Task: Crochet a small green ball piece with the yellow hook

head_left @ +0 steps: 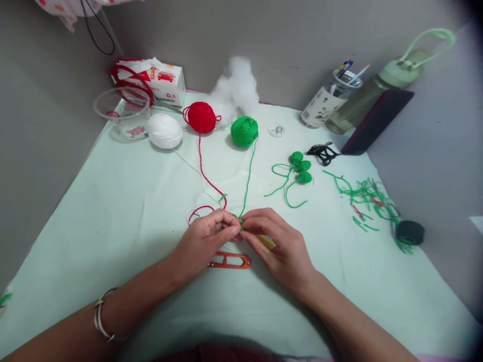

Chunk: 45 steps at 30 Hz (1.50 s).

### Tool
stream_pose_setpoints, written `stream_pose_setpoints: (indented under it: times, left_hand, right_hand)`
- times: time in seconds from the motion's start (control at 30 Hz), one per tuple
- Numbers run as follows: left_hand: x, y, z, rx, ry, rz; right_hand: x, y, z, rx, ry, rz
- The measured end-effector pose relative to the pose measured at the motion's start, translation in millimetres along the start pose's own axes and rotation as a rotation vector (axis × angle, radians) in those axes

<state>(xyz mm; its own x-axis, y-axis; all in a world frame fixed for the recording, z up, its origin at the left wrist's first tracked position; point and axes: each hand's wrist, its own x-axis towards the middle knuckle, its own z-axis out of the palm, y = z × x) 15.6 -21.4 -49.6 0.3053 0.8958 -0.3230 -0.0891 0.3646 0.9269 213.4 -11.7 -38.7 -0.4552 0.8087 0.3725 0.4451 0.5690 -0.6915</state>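
Note:
My left hand and my right hand meet fingertip to fingertip over the pale green cloth. Both pinch a small piece of green yarn work that the fingers mostly hide. A green strand runs from the pinch up to the green yarn ball. A red strand loops beside my left hand and leads back to the red yarn ball. Something yellow shows under my right palm. Orange thread snips lie flat just below both hands.
A white yarn ball, a clear bowl, a tissue box and white stuffing sit at the back. To the right lie three small green crocheted pieces, a black clip, green yarn scraps, a black tape roll, a pen jar and a bottle.

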Motion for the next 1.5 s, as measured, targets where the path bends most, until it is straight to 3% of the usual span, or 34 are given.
stream_pose_setpoints:
  times: [0.33, 0.43, 0.57, 0.67, 0.9, 1.2, 1.5]
  left_hand:
    - [0.6, -1.1, 0.2, 0.035, 0.029, -0.015]
    - [0.8, -0.1, 0.1, 0.024, 0.037, -0.050]
    - [-0.3, 0.4, 0.1, 0.020, 0.022, -0.042]
    - [-1.6, 0.7, 0.6, 0.001, 0.024, -0.049]
    - [1.1, -1.9, 3.5, -0.175, 0.046, -0.028]
    - [-0.1, -0.6, 1.6, -0.186, 0.011, -0.038]
    - [-0.3, -2.6, 1.9, -0.162, 0.030, -0.028]
  right_hand:
    - [-0.5, -1.0, 0.5, -0.050, -0.023, -0.046]
    - [-0.6, -0.1, -0.4, 0.063, -0.032, 0.068]
    - [1.8, -0.4, -3.0, 0.294, -0.092, 0.333]
    - [3.7, -0.6, -3.0, 0.365, -0.100, 0.416]
    - [2.6, -0.1, 1.2, 0.388, -0.114, 0.420]
    - [3.1, -5.6, -1.3, 0.484, -0.144, 0.502]
    - [-0.2, 0.4, 2.9, 0.379, -0.103, 0.357]
